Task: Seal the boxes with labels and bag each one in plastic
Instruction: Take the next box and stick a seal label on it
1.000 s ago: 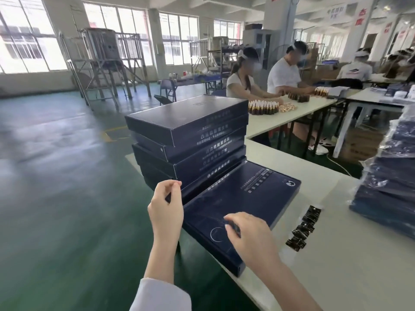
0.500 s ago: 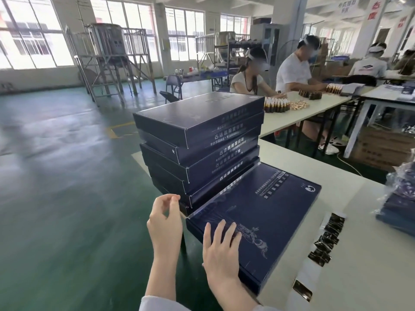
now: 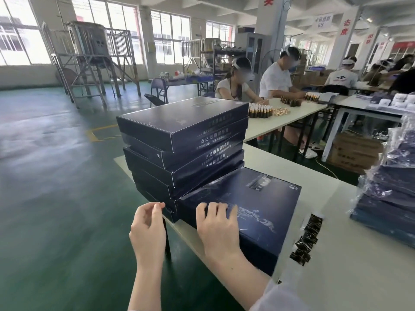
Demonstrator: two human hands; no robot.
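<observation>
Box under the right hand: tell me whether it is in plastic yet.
Out of plastic. The box shows bare printed card under the right hand; crinkled film covers only the bagged pile at right.

Single view, head-worn, wide-angle. Faces forward and slightly down across the corner of the white table (image 3: 336, 277). Sits close above the left hand (image 3: 146, 225), right hand (image 3: 215, 227) and flat navy box (image 3: 269, 198). The workshop hall recedes behind.
</observation>
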